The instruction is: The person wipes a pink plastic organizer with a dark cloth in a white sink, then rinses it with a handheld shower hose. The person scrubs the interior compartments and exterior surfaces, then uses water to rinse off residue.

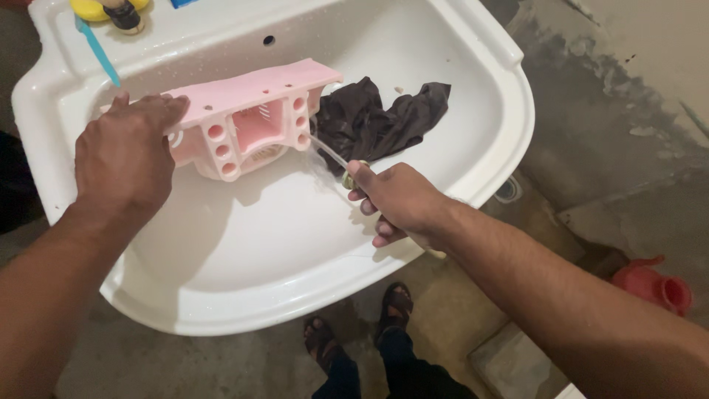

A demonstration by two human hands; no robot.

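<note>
My left hand [125,155] grips the left end of a pink plastic rack [247,118] with round holes and a slotted middle pocket, holding it tilted inside a white washbasin [458,44]. My right hand [395,199] is closed around a small spray nozzle [349,176], and a thin jet of water runs from it to the right end of the rack. A dark crumpled cloth [384,118] lies in the basin just behind the right hand.
On the basin's back ledge lie a blue toothbrush [97,48] and a yellow and black object [111,10]. Below the basin are my sandalled feet [362,325] on a concrete floor. A red plastic jug [653,284] sits at the right.
</note>
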